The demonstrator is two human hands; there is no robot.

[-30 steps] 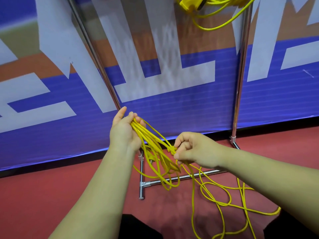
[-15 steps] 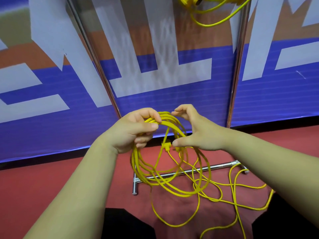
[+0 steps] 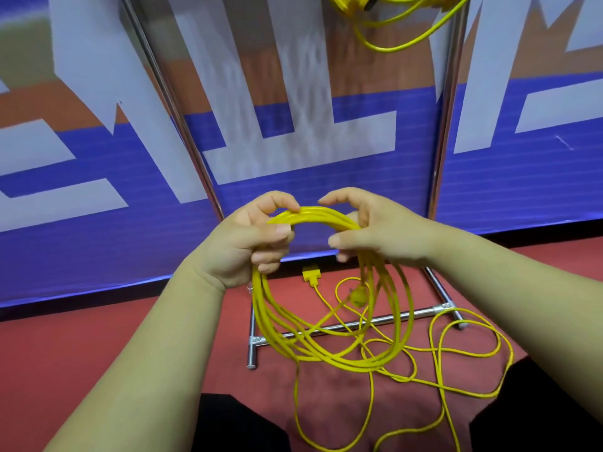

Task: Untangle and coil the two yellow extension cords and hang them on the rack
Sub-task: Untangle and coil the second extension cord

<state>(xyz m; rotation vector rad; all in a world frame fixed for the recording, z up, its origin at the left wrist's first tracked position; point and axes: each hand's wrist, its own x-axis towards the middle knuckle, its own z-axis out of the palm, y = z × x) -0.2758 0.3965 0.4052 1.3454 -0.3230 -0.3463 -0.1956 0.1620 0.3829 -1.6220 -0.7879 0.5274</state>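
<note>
left hand [image 3: 248, 243] fingers curled round coil [image 3: 326, 321] | right hand [image 3: 375, 230] fingers pinching coil top | loose cord [image 3: 456, 353] on floor | second cord [image 3: 401, 21] on rack [image 3: 437, 151]

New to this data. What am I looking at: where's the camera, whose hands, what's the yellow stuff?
There is no machine here. The one current picture comes from a camera worn on a person's head, looking down at their bare hands. The left hand and right hand both grip the top of a yellow cord coil, fingers curled round it. The loose cord trails in loops over the red floor. Behind stands a metal rack. A second yellow cord hangs at the top edge.
</note>
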